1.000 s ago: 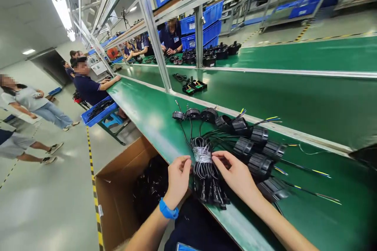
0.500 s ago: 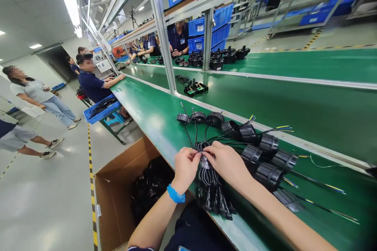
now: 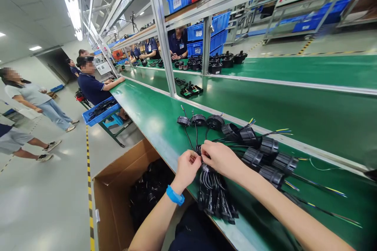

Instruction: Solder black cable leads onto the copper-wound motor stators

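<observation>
A bundle of black cables (image 3: 212,190) with plugs at the near end lies on the green bench (image 3: 153,117). My left hand (image 3: 186,168) and my right hand (image 3: 218,159) meet at the top of the bundle, fingers pinched on the tie that binds it. The tie itself is hidden under my fingers. A blue band sits on my left wrist. Beyond my hands, several round black ribbed parts (image 3: 259,151) lie in a row, their black leads running into the bundle and coloured wires trailing off to the right.
An open cardboard box (image 3: 118,204) with black cable bundles stands on the floor at my left. A seated co-worker (image 3: 91,84) works further down the bench beside a blue bin (image 3: 101,111). A small black tray (image 3: 191,90) sits near an upright post (image 3: 165,39). People stand in the aisle.
My two hands came together from either side of the bundle and now pinch its tie, covering the silvery band. The view shifted slightly.
</observation>
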`<state>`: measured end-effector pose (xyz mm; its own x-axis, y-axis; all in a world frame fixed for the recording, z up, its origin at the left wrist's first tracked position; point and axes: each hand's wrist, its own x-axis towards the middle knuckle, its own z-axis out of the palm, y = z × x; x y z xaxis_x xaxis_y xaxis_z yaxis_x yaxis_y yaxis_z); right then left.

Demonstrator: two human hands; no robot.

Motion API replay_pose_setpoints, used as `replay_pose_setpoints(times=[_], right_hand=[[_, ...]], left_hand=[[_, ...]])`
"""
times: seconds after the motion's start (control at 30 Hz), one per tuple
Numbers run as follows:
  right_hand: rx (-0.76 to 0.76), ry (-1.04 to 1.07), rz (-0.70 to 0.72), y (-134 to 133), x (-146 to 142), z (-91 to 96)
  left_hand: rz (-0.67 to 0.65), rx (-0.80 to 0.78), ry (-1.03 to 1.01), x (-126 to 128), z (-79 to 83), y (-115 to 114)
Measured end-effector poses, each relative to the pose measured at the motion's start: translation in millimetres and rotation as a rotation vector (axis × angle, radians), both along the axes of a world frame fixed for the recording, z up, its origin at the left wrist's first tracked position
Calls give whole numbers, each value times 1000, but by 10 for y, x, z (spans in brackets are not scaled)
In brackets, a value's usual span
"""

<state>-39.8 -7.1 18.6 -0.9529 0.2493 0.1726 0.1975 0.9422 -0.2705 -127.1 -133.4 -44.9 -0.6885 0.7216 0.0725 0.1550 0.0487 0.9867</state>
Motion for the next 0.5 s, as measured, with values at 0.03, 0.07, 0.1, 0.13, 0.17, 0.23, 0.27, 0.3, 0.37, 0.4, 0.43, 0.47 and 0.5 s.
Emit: replay_pose_setpoints(times=[0.03,0.07,0.1,0.13,0.17,0.23,0.27,0.3,0.37,0.4,0.43,0.47,0.5], right_hand=[[14,1,29,3,20,-24],[26,7,60,8,46,-57],[35,25,92,16,77,-98],[39,56,126,25,110,-144],[34,101,157,34,144,-192],[-3,210,205,51,206,-273],[-36,256,217,58,231,-300],[-77,287,218,63,250,-315],[-185,334,200,69,274,-315],[-249,355,185,71,280,-304],[-313,376,166,74,284,-290],[-371,394,149,77,286,-276],[-419,408,134,80,290,-265]], left_hand=[[18,17,-33,12,-15,-13],[38,32,-65,24,-31,-31],[59,43,-91,36,-47,-54],[75,49,-108,48,-61,-83],[89,52,-116,61,-74,-116],[106,53,-124,87,-93,-185],[111,54,-131,100,-99,-218],[115,58,-138,112,-101,-245],[126,76,-125,134,-89,-277],[128,88,-92,144,-73,-278],[122,100,-44,155,-50,-269],[108,108,9,166,-21,-250],[85,112,60,177,13,-221]])
